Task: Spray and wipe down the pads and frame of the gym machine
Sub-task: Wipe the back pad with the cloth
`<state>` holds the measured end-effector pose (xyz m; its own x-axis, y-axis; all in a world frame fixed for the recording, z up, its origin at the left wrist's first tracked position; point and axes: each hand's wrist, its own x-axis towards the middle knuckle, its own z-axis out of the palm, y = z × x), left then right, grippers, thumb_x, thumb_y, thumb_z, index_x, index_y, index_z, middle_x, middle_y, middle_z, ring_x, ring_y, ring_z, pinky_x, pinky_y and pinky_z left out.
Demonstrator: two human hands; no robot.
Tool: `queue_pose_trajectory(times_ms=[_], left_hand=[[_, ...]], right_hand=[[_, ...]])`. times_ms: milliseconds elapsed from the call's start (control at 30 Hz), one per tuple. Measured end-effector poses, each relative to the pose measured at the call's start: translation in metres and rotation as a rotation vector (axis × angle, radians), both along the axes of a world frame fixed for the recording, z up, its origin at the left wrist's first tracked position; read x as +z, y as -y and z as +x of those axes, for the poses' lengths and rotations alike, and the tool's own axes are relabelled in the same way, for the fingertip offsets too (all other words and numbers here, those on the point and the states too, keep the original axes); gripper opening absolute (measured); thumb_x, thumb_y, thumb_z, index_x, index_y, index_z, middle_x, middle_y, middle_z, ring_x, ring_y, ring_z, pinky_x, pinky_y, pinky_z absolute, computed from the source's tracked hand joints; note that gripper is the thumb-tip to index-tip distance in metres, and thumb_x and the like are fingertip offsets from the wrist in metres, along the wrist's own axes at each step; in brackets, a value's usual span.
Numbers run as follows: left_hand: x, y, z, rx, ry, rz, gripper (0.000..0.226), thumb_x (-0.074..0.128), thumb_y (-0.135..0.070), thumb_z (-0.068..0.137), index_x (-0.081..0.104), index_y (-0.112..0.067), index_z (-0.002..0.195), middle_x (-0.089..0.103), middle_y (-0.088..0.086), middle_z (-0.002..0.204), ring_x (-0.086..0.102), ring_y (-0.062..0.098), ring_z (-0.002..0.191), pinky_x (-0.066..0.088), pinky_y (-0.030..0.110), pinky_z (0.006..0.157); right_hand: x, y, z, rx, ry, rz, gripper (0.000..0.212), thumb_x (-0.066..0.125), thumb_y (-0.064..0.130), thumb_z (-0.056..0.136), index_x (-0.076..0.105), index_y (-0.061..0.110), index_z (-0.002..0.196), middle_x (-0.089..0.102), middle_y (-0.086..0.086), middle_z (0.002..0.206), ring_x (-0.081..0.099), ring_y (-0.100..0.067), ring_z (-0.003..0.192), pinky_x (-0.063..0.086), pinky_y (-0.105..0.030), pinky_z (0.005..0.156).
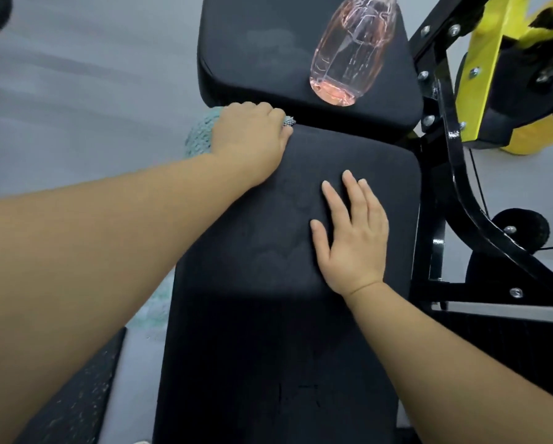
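Wiping is under way on the near pad [268, 315]. A teal cloth [201, 136] is held at its far left corner by the left hand [252, 136], with the fingers curled over it. The right hand [355, 238] is laid flat on the pad, fingers straight and a little spread, and nothing is held. Faint wet marks are seen on both pads, so spraying seems done there. The spray bottle [352, 49] is stood on the far pad [252, 43]. The frame [454, 149] is probably left to wipe.
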<state>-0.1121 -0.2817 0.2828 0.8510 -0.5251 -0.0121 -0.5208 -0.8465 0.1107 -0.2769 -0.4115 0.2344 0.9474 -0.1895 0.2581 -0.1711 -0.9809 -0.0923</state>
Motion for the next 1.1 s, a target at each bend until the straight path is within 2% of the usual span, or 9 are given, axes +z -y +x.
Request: queue_pose_trajectory(times_ms=[200,300,367,467,567,800,900,1033,1100], left_hand=[[0.005,0.074,-0.008,-0.202,-0.090,-0.097,0.039,0.025,-0.033,0.102,0.057,-0.019,0.117,0.059,0.003,0.119,0.056,0.028,0.106,0.035,0.035,0.072],[0.005,0.062,-0.007,-0.267,-0.166,-0.140,0.039,0.025,-0.035,0.101,0.054,-0.021,0.125,0.057,0.002,0.125,0.052,0.027,0.112,0.040,0.039,0.087],[0.005,0.035,0.006,-0.222,-0.145,-0.105,0.040,0.026,-0.037,0.100,0.055,-0.020,0.122,0.057,0.006,0.124,0.051,0.030,0.114,0.038,0.039,0.089],[0.005,0.009,0.010,-0.118,-0.056,0.019,0.040,0.028,-0.039,0.099,0.058,-0.014,0.110,0.060,0.012,0.116,0.053,0.034,0.107,0.037,0.040,0.082],[0.005,0.038,0.001,-0.056,-0.059,0.032,0.042,0.025,-0.036,0.101,0.057,-0.013,0.117,0.059,0.012,0.122,0.053,0.035,0.111,0.038,0.040,0.085],[0.005,0.126,-0.019,-0.221,-0.095,0.028,0.030,0.030,-0.026,0.101,0.056,-0.016,0.110,0.060,0.006,0.113,0.057,0.030,0.101,0.033,0.036,0.069],[0.011,0.102,-0.009,-0.275,-0.170,-0.001,0.034,0.028,-0.030,0.102,0.055,-0.016,0.115,0.060,0.007,0.117,0.055,0.031,0.105,0.040,0.038,0.077],[0.014,0.057,0.002,-0.172,-0.127,0.042,0.033,0.025,-0.036,0.101,0.051,-0.018,0.093,0.061,0.008,0.110,0.056,0.033,0.100,0.031,0.034,0.066],[0.015,0.071,-0.003,-0.147,-0.133,0.015,0.034,0.026,-0.036,0.101,0.054,-0.019,0.096,0.062,0.006,0.108,0.055,0.032,0.100,0.030,0.033,0.067]], right_hand=[[-0.001,0.001,-0.001,0.035,0.088,0.056,0.049,0.044,0.038,0.089,0.048,0.020,0.134,0.039,-0.008,0.146,0.031,-0.027,0.136,0.026,-0.042,0.110],[-0.002,0.002,-0.001,0.046,0.104,0.088,0.049,0.047,0.035,0.086,0.050,0.019,0.133,0.041,-0.008,0.145,0.033,-0.027,0.135,0.026,-0.041,0.110],[-0.001,0.004,-0.001,0.049,0.119,0.107,0.049,0.049,0.033,0.085,0.052,0.019,0.132,0.042,-0.008,0.145,0.034,-0.027,0.135,0.027,-0.041,0.110],[-0.001,0.002,-0.002,0.051,0.118,0.132,0.049,0.051,0.033,0.084,0.053,0.018,0.131,0.043,-0.008,0.144,0.034,-0.028,0.134,0.028,-0.043,0.110],[-0.001,0.001,-0.001,0.045,0.116,0.146,0.049,0.051,0.033,0.084,0.053,0.018,0.130,0.043,-0.009,0.144,0.033,-0.027,0.135,0.025,-0.042,0.111],[-0.004,0.002,-0.001,0.032,0.201,0.283,0.045,0.052,0.031,0.079,0.046,0.013,0.120,0.049,-0.016,0.133,0.036,-0.028,0.130,0.026,-0.040,0.110],[-0.006,0.002,-0.005,0.031,0.233,0.319,0.040,0.052,0.029,0.080,0.047,0.010,0.115,0.051,-0.017,0.127,0.037,-0.029,0.128,0.031,-0.041,0.107],[-0.007,0.001,-0.004,0.027,0.230,0.322,0.039,0.051,0.031,0.081,0.048,0.010,0.114,0.052,-0.016,0.126,0.037,-0.029,0.129,0.031,-0.041,0.108],[-0.007,0.001,-0.004,0.027,0.232,0.312,0.039,0.051,0.031,0.081,0.047,0.010,0.114,0.052,-0.017,0.126,0.037,-0.029,0.128,0.031,-0.042,0.108]])
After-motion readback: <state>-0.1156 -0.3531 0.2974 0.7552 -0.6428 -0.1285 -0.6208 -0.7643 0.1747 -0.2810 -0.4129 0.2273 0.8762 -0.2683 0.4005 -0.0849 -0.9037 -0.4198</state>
